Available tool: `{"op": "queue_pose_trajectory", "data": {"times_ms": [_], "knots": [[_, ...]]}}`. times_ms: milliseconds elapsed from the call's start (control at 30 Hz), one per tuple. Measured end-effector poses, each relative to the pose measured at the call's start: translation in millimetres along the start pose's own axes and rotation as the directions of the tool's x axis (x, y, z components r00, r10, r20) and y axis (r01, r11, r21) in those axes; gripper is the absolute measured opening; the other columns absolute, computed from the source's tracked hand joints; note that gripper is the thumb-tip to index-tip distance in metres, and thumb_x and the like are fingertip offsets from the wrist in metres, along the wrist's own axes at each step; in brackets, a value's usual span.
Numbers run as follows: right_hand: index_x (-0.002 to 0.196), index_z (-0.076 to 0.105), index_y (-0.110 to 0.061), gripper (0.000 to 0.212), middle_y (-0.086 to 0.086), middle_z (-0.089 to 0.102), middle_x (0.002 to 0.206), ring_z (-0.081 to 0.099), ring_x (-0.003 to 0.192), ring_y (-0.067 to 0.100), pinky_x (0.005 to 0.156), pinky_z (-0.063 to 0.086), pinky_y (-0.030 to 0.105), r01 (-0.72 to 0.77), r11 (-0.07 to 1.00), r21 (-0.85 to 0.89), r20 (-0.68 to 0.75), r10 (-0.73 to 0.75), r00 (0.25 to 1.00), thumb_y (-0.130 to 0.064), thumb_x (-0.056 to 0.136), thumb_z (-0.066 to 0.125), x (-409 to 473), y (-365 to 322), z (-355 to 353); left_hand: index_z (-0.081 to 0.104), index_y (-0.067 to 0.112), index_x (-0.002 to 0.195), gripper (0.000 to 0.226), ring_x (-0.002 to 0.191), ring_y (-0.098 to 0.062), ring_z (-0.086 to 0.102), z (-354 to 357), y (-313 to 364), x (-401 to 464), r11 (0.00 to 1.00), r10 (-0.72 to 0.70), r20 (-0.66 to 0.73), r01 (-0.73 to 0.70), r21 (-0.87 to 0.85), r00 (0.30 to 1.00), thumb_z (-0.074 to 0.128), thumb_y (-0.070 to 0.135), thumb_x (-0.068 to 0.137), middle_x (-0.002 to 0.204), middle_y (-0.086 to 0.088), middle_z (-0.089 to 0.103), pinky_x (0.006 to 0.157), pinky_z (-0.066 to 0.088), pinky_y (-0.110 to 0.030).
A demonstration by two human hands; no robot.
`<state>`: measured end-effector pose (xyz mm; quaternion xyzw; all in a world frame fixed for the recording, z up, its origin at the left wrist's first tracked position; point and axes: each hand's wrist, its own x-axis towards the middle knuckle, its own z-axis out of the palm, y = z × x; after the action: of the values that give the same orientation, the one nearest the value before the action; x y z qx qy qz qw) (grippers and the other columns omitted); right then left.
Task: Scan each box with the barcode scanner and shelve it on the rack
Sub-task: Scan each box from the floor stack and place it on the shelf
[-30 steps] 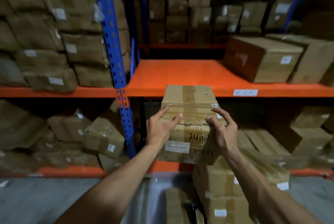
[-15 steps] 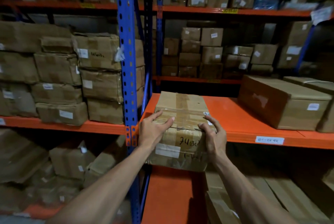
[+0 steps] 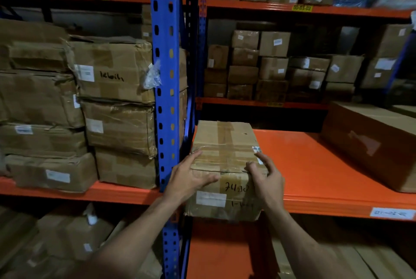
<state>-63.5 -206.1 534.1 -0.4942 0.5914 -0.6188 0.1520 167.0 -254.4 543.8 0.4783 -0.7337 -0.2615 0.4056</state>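
Observation:
A taped brown cardboard box (image 3: 224, 143) with black handwriting and a white label on its near face sits on the orange shelf (image 3: 315, 170), at the shelf's left end beside the blue upright (image 3: 165, 98). Its near end overhangs the shelf's front edge. My left hand (image 3: 188, 177) lies on the box's near left top corner, fingers spread over the tape. My right hand (image 3: 266, 179) grips the near right corner. No barcode scanner is in view.
A large brown carton (image 3: 371, 143) lies at the right of the same shelf, with bare orange surface between it and my box. Stacked cartons (image 3: 114, 103) fill the left bay. Several small boxes (image 3: 270, 65) stand on a rack behind. Another orange shelf (image 3: 216, 251) is below.
The box has risen from below shelf level and moved forward onto the orange shelf. Both hands stayed on its near corners, and my view has tilted upward.

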Motion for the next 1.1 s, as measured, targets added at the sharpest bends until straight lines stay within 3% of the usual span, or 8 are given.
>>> {"op": "queue_pose_trajectory", "data": {"times_ms": [33,100,167,233,500,667,767,1100], "knots": [[0.142,0.057,-0.039,0.055,0.010,0.046,0.160,0.048,0.144,0.020,0.118,0.039,0.040,0.098,0.982,-0.159,-0.022,-0.102,0.995,-0.053,0.089,0.060,6.2,2.3,0.9,0.036,0.041,0.148,0.103,0.146,-0.035,0.028,-2.4,-6.3,5.5,0.993,0.086,0.002,-0.086,0.084,0.996,0.071,0.082,0.060,0.160,-0.015,0.027,0.115,0.029,-0.053],[0.153,0.045,-0.028,0.052,0.011,0.021,0.171,0.018,0.159,0.026,0.128,0.010,0.047,0.400,0.780,-0.481,0.045,-0.433,0.900,-0.042,0.103,0.047,11.6,9.4,0.5,0.034,0.030,0.152,0.095,0.152,-0.027,0.013,-3.8,-15.4,16.8,0.855,0.427,-0.042,-0.389,0.344,0.903,0.061,0.077,0.075,0.165,-0.011,0.012,0.122,0.016,-0.047],[0.155,0.047,-0.019,0.052,0.015,0.025,0.170,0.018,0.159,0.031,0.128,0.011,0.054,0.638,0.481,-0.601,0.238,-0.654,0.718,-0.039,0.107,0.043,7.7,26.2,0.2,0.038,0.019,0.151,0.076,0.151,-0.032,0.019,0.2,-21.5,26.6,0.566,0.732,0.047,-0.644,0.515,0.680,0.054,0.063,0.091,0.162,-0.020,0.021,0.122,0.020,-0.051],[0.156,0.046,-0.015,0.057,0.017,0.027,0.169,0.020,0.158,0.031,0.128,0.012,0.055,0.699,0.357,-0.619,0.303,-0.713,0.632,-0.042,0.107,0.046,3.7,43.6,0.7,0.039,0.015,0.150,0.062,0.148,-0.034,0.028,4.8,-28.1,32.2,0.393,0.815,0.154,-0.729,0.561,0.559,0.049,0.050,0.101,0.159,-0.019,0.028,0.116,0.031,-0.055],[0.165,0.020,-0.027,0.063,0.012,0.015,0.172,0.013,0.159,0.037,0.128,0.004,0.058,0.785,0.065,-0.616,0.544,-0.686,0.484,-0.050,0.109,0.036,38.8,55.8,1.8,0.019,0.019,0.158,0.057,0.139,-0.035,0.037,-13.9,-40.7,59.7,0.259,0.687,0.427,-0.747,0.613,0.588,0.027,0.044,0.107,0.157,-0.017,0.032,0.119,0.027,-0.049],[0.167,0.017,-0.019,0.065,0.017,0.014,0.172,0.014,0.159,0.037,0.129,0.001,0.053,0.700,0.057,-0.712,0.495,-0.667,0.557,-0.047,0.110,0.033,44.4,53.8,26.3,0.010,0.015,0.158,0.061,0.146,-0.031,0.027,-18.2,-42.0,72.6,0.335,0.554,0.441,-0.674,0.658,0.706,0.018,0.048,0.107,0.157,-0.018,0.030,0.125,0.011,-0.041],[0.165,0.024,-0.015,0.063,0.019,0.018,0.170,0.021,0.157,0.039,0.129,0.009,0.052,0.689,0.074,-0.721,0.493,-0.644,0.585,-0.045,0.110,0.034,45.7,47.1,35.6,0.009,0.016,0.157,0.066,0.150,-0.026,0.019,-25.5,-44.1,80.5,0.382,0.482,0.459,-0.651,0.656,0.746,0.012,0.055,0.105,0.162,-0.015,0.023,0.124,0.016,-0.043],[0.159,0.041,-0.013,0.060,0.025,0.049,0.152,0.046,0.142,0.043,0.121,0.021,0.052,0.664,0.143,-0.734,0.536,-0.479,0.695,-0.042,0.107,0.033,44.7,27.2,48.6,0.012,0.014,0.155,0.066,0.151,-0.027,0.018,-31.3,-50.0,93.5,0.383,0.433,0.465,-0.625,0.680,0.772,0.015,0.055,0.103,0.162,-0.015,0.021,0.122,0.022,-0.045]]}}
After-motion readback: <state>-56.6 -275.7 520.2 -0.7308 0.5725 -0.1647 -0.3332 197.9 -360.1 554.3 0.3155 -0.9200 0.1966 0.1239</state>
